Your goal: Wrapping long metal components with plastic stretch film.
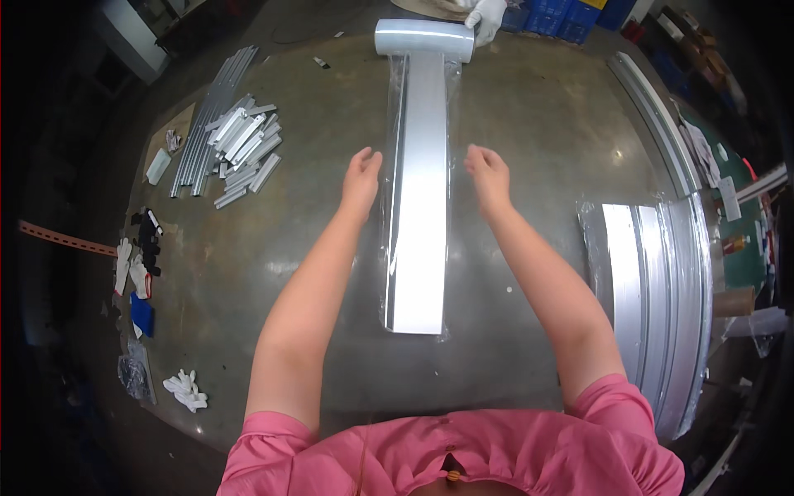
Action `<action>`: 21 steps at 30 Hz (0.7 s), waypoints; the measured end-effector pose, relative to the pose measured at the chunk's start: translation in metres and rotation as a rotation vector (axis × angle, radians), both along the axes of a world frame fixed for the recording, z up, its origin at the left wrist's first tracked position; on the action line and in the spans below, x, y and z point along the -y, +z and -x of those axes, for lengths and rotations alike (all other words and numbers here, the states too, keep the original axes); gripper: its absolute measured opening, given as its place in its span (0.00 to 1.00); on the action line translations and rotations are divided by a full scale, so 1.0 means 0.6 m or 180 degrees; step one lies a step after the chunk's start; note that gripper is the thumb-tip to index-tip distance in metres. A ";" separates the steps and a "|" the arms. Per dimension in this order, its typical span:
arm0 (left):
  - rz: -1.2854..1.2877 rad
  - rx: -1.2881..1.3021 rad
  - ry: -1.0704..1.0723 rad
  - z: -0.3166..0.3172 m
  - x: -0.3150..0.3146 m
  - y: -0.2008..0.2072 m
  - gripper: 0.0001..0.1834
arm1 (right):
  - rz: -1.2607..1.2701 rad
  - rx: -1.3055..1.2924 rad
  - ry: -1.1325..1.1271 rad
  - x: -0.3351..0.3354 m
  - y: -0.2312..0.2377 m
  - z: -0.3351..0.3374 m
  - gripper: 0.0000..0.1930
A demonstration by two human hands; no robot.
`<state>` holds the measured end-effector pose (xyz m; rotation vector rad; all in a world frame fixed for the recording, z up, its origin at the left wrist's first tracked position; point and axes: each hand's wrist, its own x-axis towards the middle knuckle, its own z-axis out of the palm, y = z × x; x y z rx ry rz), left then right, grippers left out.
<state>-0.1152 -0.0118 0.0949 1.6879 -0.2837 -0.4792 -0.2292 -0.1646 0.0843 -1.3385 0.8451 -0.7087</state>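
Note:
A long silver metal profile (420, 198) lies lengthwise down the middle of the table, wrapped in clear plastic film (453, 107) whose edges stick out along both sides. Its far end meets a roll of clear film (422, 38). Just left of the profile is my left hand (361, 183), apart from it, fingers loosely bent and holding nothing. On the other side my right hand (490, 175) hovers a little away from the film edge, fingers partly curled with nothing visible in them. Another person's white-gloved hand (488, 18) touches the roll's right end.
Several wrapped metal profiles (653, 273) lie at the right, below a long rail (657, 124). Thin bars (217, 116) and a heap of short metal pieces (246, 145) sit at far left. White gloves (187, 390) lie near left. Blue crates (550, 18) stand behind the table.

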 end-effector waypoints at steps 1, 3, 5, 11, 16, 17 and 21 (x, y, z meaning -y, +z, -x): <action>-0.0155 -0.0184 -0.0144 -0.006 0.022 -0.005 0.24 | 0.0332 -0.0279 -0.0233 0.022 -0.009 -0.043 0.19; -0.0164 0.0195 -0.0733 -0.012 0.060 -0.020 0.27 | 0.0655 -0.0815 -0.0544 0.071 -0.025 -0.121 0.20; -0.0309 0.0327 -0.0744 -0.007 0.076 -0.043 0.27 | 0.0146 -0.0825 -0.0174 0.097 -0.036 -0.163 0.20; -0.0229 0.0282 -0.0619 0.003 0.085 -0.041 0.28 | 0.0578 -0.1513 0.0276 0.134 -0.114 -0.177 0.17; -0.0410 0.0229 -0.0492 -0.014 0.077 -0.054 0.26 | 0.2797 -0.2151 -0.0338 0.096 -0.110 -0.172 0.15; -0.0395 0.0241 -0.0501 -0.012 0.079 -0.048 0.26 | 0.2726 -0.2120 -0.0094 0.097 -0.110 -0.164 0.15; -0.1648 0.0486 -0.0366 0.002 0.084 -0.017 0.25 | 0.2791 -0.1731 0.0406 0.092 -0.128 -0.123 0.13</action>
